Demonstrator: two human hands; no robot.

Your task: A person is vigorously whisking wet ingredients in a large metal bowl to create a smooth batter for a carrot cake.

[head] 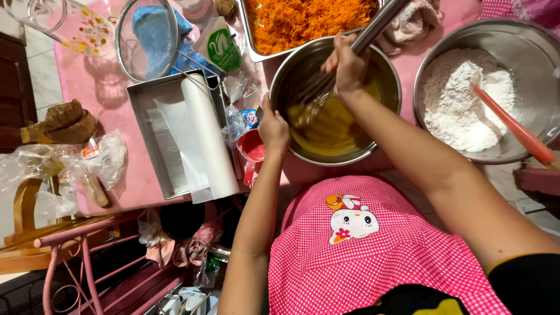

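Observation:
A steel mixing bowl (382, 76) holds yellow batter (332, 131) near the table's front edge. My right hand (348, 65) is closed on the metal handle of a whisk (373, 29), whose wires (309, 93) dip into the batter. My left hand (273, 129) grips the bowl's left rim, thumb over the edge. I wear a pink checked apron (361, 245) with a cartoon cat on it.
A second steel bowl (525, 41) at right holds white flour (466, 99) and a red spatula (513, 128). A tray of grated carrot (303, 23) sits behind. Left: baking tin (140, 116) with a paper roll (210, 134), sieve (146, 38), small pink cup (252, 149), plastic bags (87, 163).

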